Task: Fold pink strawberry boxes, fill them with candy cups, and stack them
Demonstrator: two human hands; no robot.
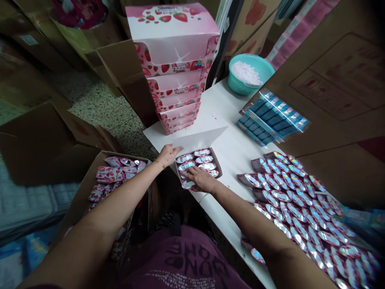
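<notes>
An open box (221, 167) with its white lid (200, 139) raised stands at the edge of the white table (222, 108). Inside it sit several shiny oval-topped packs (207, 159) in two columns. My left hand (169, 155) is at the box's back left corner, beside the lid, thumb and fingers apart, holding nothing. Over the packs at the front of the box lies my right hand (200, 179), its fingers spread on their tops.
Stacked strawberry-print boxes (177, 52) rise behind. A teal bowl (251, 74) of white pieces and blue packets (272, 116) are back right. Many shiny packs (300, 200) cover the right side. A carton (105, 154) of pink packets (111, 174) stands at left.
</notes>
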